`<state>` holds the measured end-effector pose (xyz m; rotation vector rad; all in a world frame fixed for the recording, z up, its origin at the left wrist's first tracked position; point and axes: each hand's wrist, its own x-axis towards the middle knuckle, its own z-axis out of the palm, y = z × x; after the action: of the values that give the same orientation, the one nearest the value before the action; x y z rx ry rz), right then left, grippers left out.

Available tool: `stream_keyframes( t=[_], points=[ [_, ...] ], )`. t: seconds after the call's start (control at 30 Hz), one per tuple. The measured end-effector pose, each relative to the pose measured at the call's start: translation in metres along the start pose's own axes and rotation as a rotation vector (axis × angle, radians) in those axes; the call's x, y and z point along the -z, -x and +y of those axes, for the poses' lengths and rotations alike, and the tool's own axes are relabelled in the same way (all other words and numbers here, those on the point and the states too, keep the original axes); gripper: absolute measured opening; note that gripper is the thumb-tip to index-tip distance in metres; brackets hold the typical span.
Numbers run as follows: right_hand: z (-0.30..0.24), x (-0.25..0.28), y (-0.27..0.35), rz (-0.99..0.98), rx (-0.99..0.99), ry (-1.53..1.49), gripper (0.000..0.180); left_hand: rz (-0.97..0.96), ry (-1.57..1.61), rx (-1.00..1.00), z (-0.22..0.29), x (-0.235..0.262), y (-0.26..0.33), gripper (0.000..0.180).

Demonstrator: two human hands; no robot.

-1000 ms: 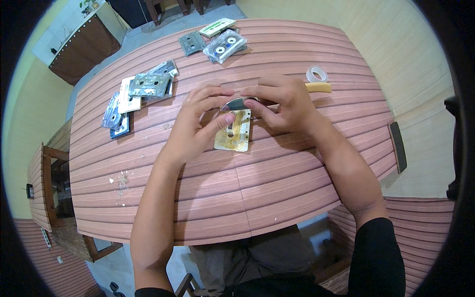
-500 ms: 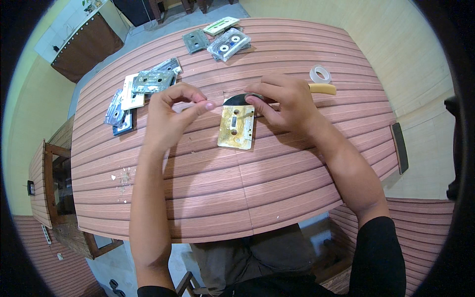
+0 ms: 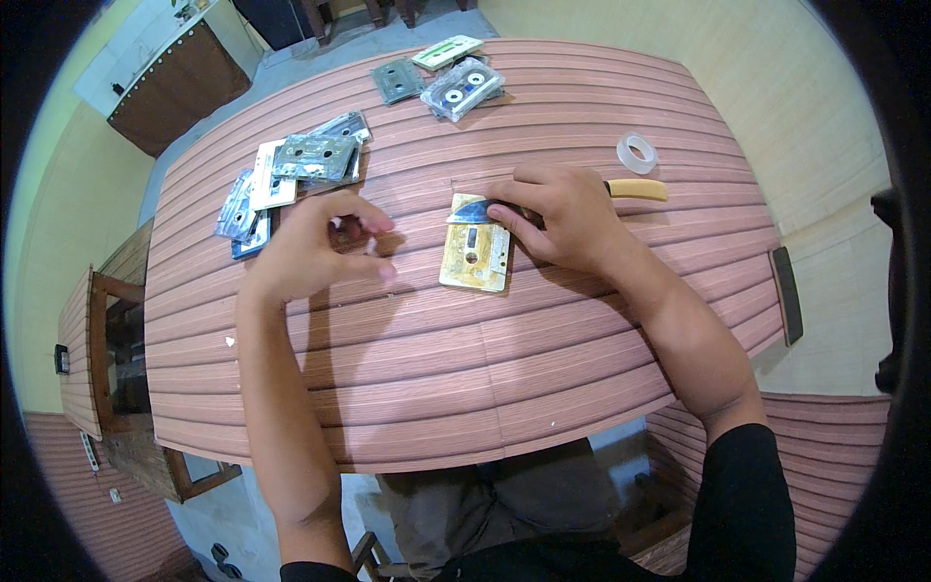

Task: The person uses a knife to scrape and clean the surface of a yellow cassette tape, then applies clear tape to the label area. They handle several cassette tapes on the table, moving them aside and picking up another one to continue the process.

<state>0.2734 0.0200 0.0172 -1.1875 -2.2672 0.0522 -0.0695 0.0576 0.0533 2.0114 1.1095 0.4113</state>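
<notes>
1. Desk (image 3: 543,378): a wide top of reddish wood-grain planks that carries everything below.
2. Right hand (image 3: 562,218): lies on the desk with its grip closed around a knife (image 3: 635,189); the yellow handle sticks out to the right, and the dark blade tip rests on the top edge of the yellow cassette (image 3: 475,254).
3. Left hand (image 3: 315,247): raised just above the desk, left of the yellow cassette and apart from it; fingertips pressed together, and whether they pinch anything cannot be told.
4. Cassette pile (image 3: 291,179): grey and clear cassettes and cases, just beyond the left hand.
5. Second cassette group (image 3: 451,82): at the far edge of the desk, well apart from both hands.
6. Yellow cassette: flat on the desk, mid-centre, between the two hands.
7. Tape roll (image 3: 637,152): clear ring, near the knife handle.
</notes>
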Motion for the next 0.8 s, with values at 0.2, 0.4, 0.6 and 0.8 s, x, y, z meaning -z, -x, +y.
stream_keyframes(
  t=[0.2, 0.4, 0.6, 0.8],
  points=[
    [-0.004, 0.007, 0.003, 0.039, 0.024, -0.012, 0.018, -0.073, -0.15, -0.035, 0.01, -0.024, -0.014, 0.078],
    [0.002, 0.017, 0.001, 0.029, 0.087, 0.033, 0.019, 0.175, -0.139, -0.365, 0.017, -0.055, -0.022, 0.122],
    [0.007, 0.021, 0.0, -0.034, 0.12, -0.019, 0.015, 0.042, -0.013, -0.22, 0.014, -0.06, -0.031, 0.116],
    [0.008, 0.023, -0.001, -0.055, 0.172, 0.034, 0.016, 0.053, -0.076, -0.306, 0.016, -0.06, -0.033, 0.104]
  ],
)
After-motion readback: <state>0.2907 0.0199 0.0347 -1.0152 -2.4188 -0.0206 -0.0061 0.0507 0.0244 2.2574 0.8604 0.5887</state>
